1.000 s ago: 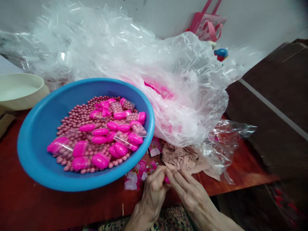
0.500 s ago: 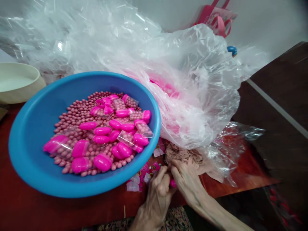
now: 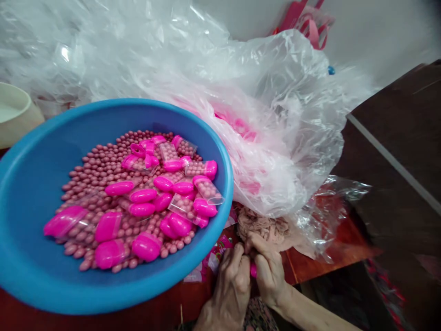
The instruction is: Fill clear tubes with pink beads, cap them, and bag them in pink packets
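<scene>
My left hand (image 3: 231, 280) and my right hand (image 3: 269, 266) are closed and pressed together at the table's front edge. A small bright pink piece (image 3: 253, 270) shows between them, the same colour as the caps in the basin; the fingers hide the rest of it. Just beyond the hands lies a crumpled beige cloth (image 3: 263, 225). To the left, a big blue basin (image 3: 215, 246) holds pink candy balls (image 3: 99, 161) and several clear tubes (image 3: 182, 205) of them with glossy pink caps (image 3: 146, 246). Printed pink labels (image 3: 222, 246) lie between the basin and my left hand.
Large crumpled clear plastic bags (image 3: 275, 92) fill the back, with pink pieces (image 3: 241, 126) showing through one. A cream bowl (image 3: 17, 110) stands at far left. A pink bag (image 3: 312, 27) is at the back wall. A dark brown surface (image 3: 396, 138) rises on the right.
The view has shifted, so the basin appears larger and further left. Both hands remain together around the pink piece, with the right hand's fingers more tightly bent.
</scene>
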`<act>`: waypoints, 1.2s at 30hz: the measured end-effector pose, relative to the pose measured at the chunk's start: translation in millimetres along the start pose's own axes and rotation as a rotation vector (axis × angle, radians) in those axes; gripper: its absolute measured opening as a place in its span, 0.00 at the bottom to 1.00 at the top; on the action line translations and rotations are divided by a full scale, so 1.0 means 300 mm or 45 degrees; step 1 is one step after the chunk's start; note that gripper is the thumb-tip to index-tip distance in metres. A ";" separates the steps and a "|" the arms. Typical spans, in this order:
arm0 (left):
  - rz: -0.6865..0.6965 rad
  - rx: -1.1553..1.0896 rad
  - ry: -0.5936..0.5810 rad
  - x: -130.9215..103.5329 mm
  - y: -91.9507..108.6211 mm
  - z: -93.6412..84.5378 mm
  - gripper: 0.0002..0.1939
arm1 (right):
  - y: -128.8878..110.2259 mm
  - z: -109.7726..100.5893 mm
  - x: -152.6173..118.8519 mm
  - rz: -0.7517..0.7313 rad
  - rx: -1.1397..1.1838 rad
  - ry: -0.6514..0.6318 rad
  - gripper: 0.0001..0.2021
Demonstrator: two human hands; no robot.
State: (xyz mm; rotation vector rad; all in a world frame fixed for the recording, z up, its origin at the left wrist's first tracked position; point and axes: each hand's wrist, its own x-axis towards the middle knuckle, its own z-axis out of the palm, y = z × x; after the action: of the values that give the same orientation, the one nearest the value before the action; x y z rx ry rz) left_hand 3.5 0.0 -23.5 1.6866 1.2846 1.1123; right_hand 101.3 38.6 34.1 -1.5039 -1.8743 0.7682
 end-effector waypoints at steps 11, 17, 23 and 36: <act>-0.073 -0.081 -0.125 0.072 0.114 -0.111 0.06 | -0.021 -0.071 0.046 0.541 0.423 -0.226 0.07; 0.007 -0.036 -0.229 0.080 0.164 -0.119 0.06 | -0.033 -0.131 0.020 0.704 0.473 -0.281 0.09; 0.067 0.034 -0.227 0.083 0.131 -0.070 0.06 | -0.007 -0.147 0.021 0.607 0.277 -0.220 0.08; 0.192 0.127 -0.070 0.040 0.056 0.023 0.15 | 0.002 -0.077 0.023 0.642 -0.025 -0.204 0.10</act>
State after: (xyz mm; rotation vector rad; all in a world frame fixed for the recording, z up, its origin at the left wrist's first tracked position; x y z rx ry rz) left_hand 17.3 7.4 -8.4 1.9016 1.2124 1.0951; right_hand 118.0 47.0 49.4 -2.0121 -1.6244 1.1254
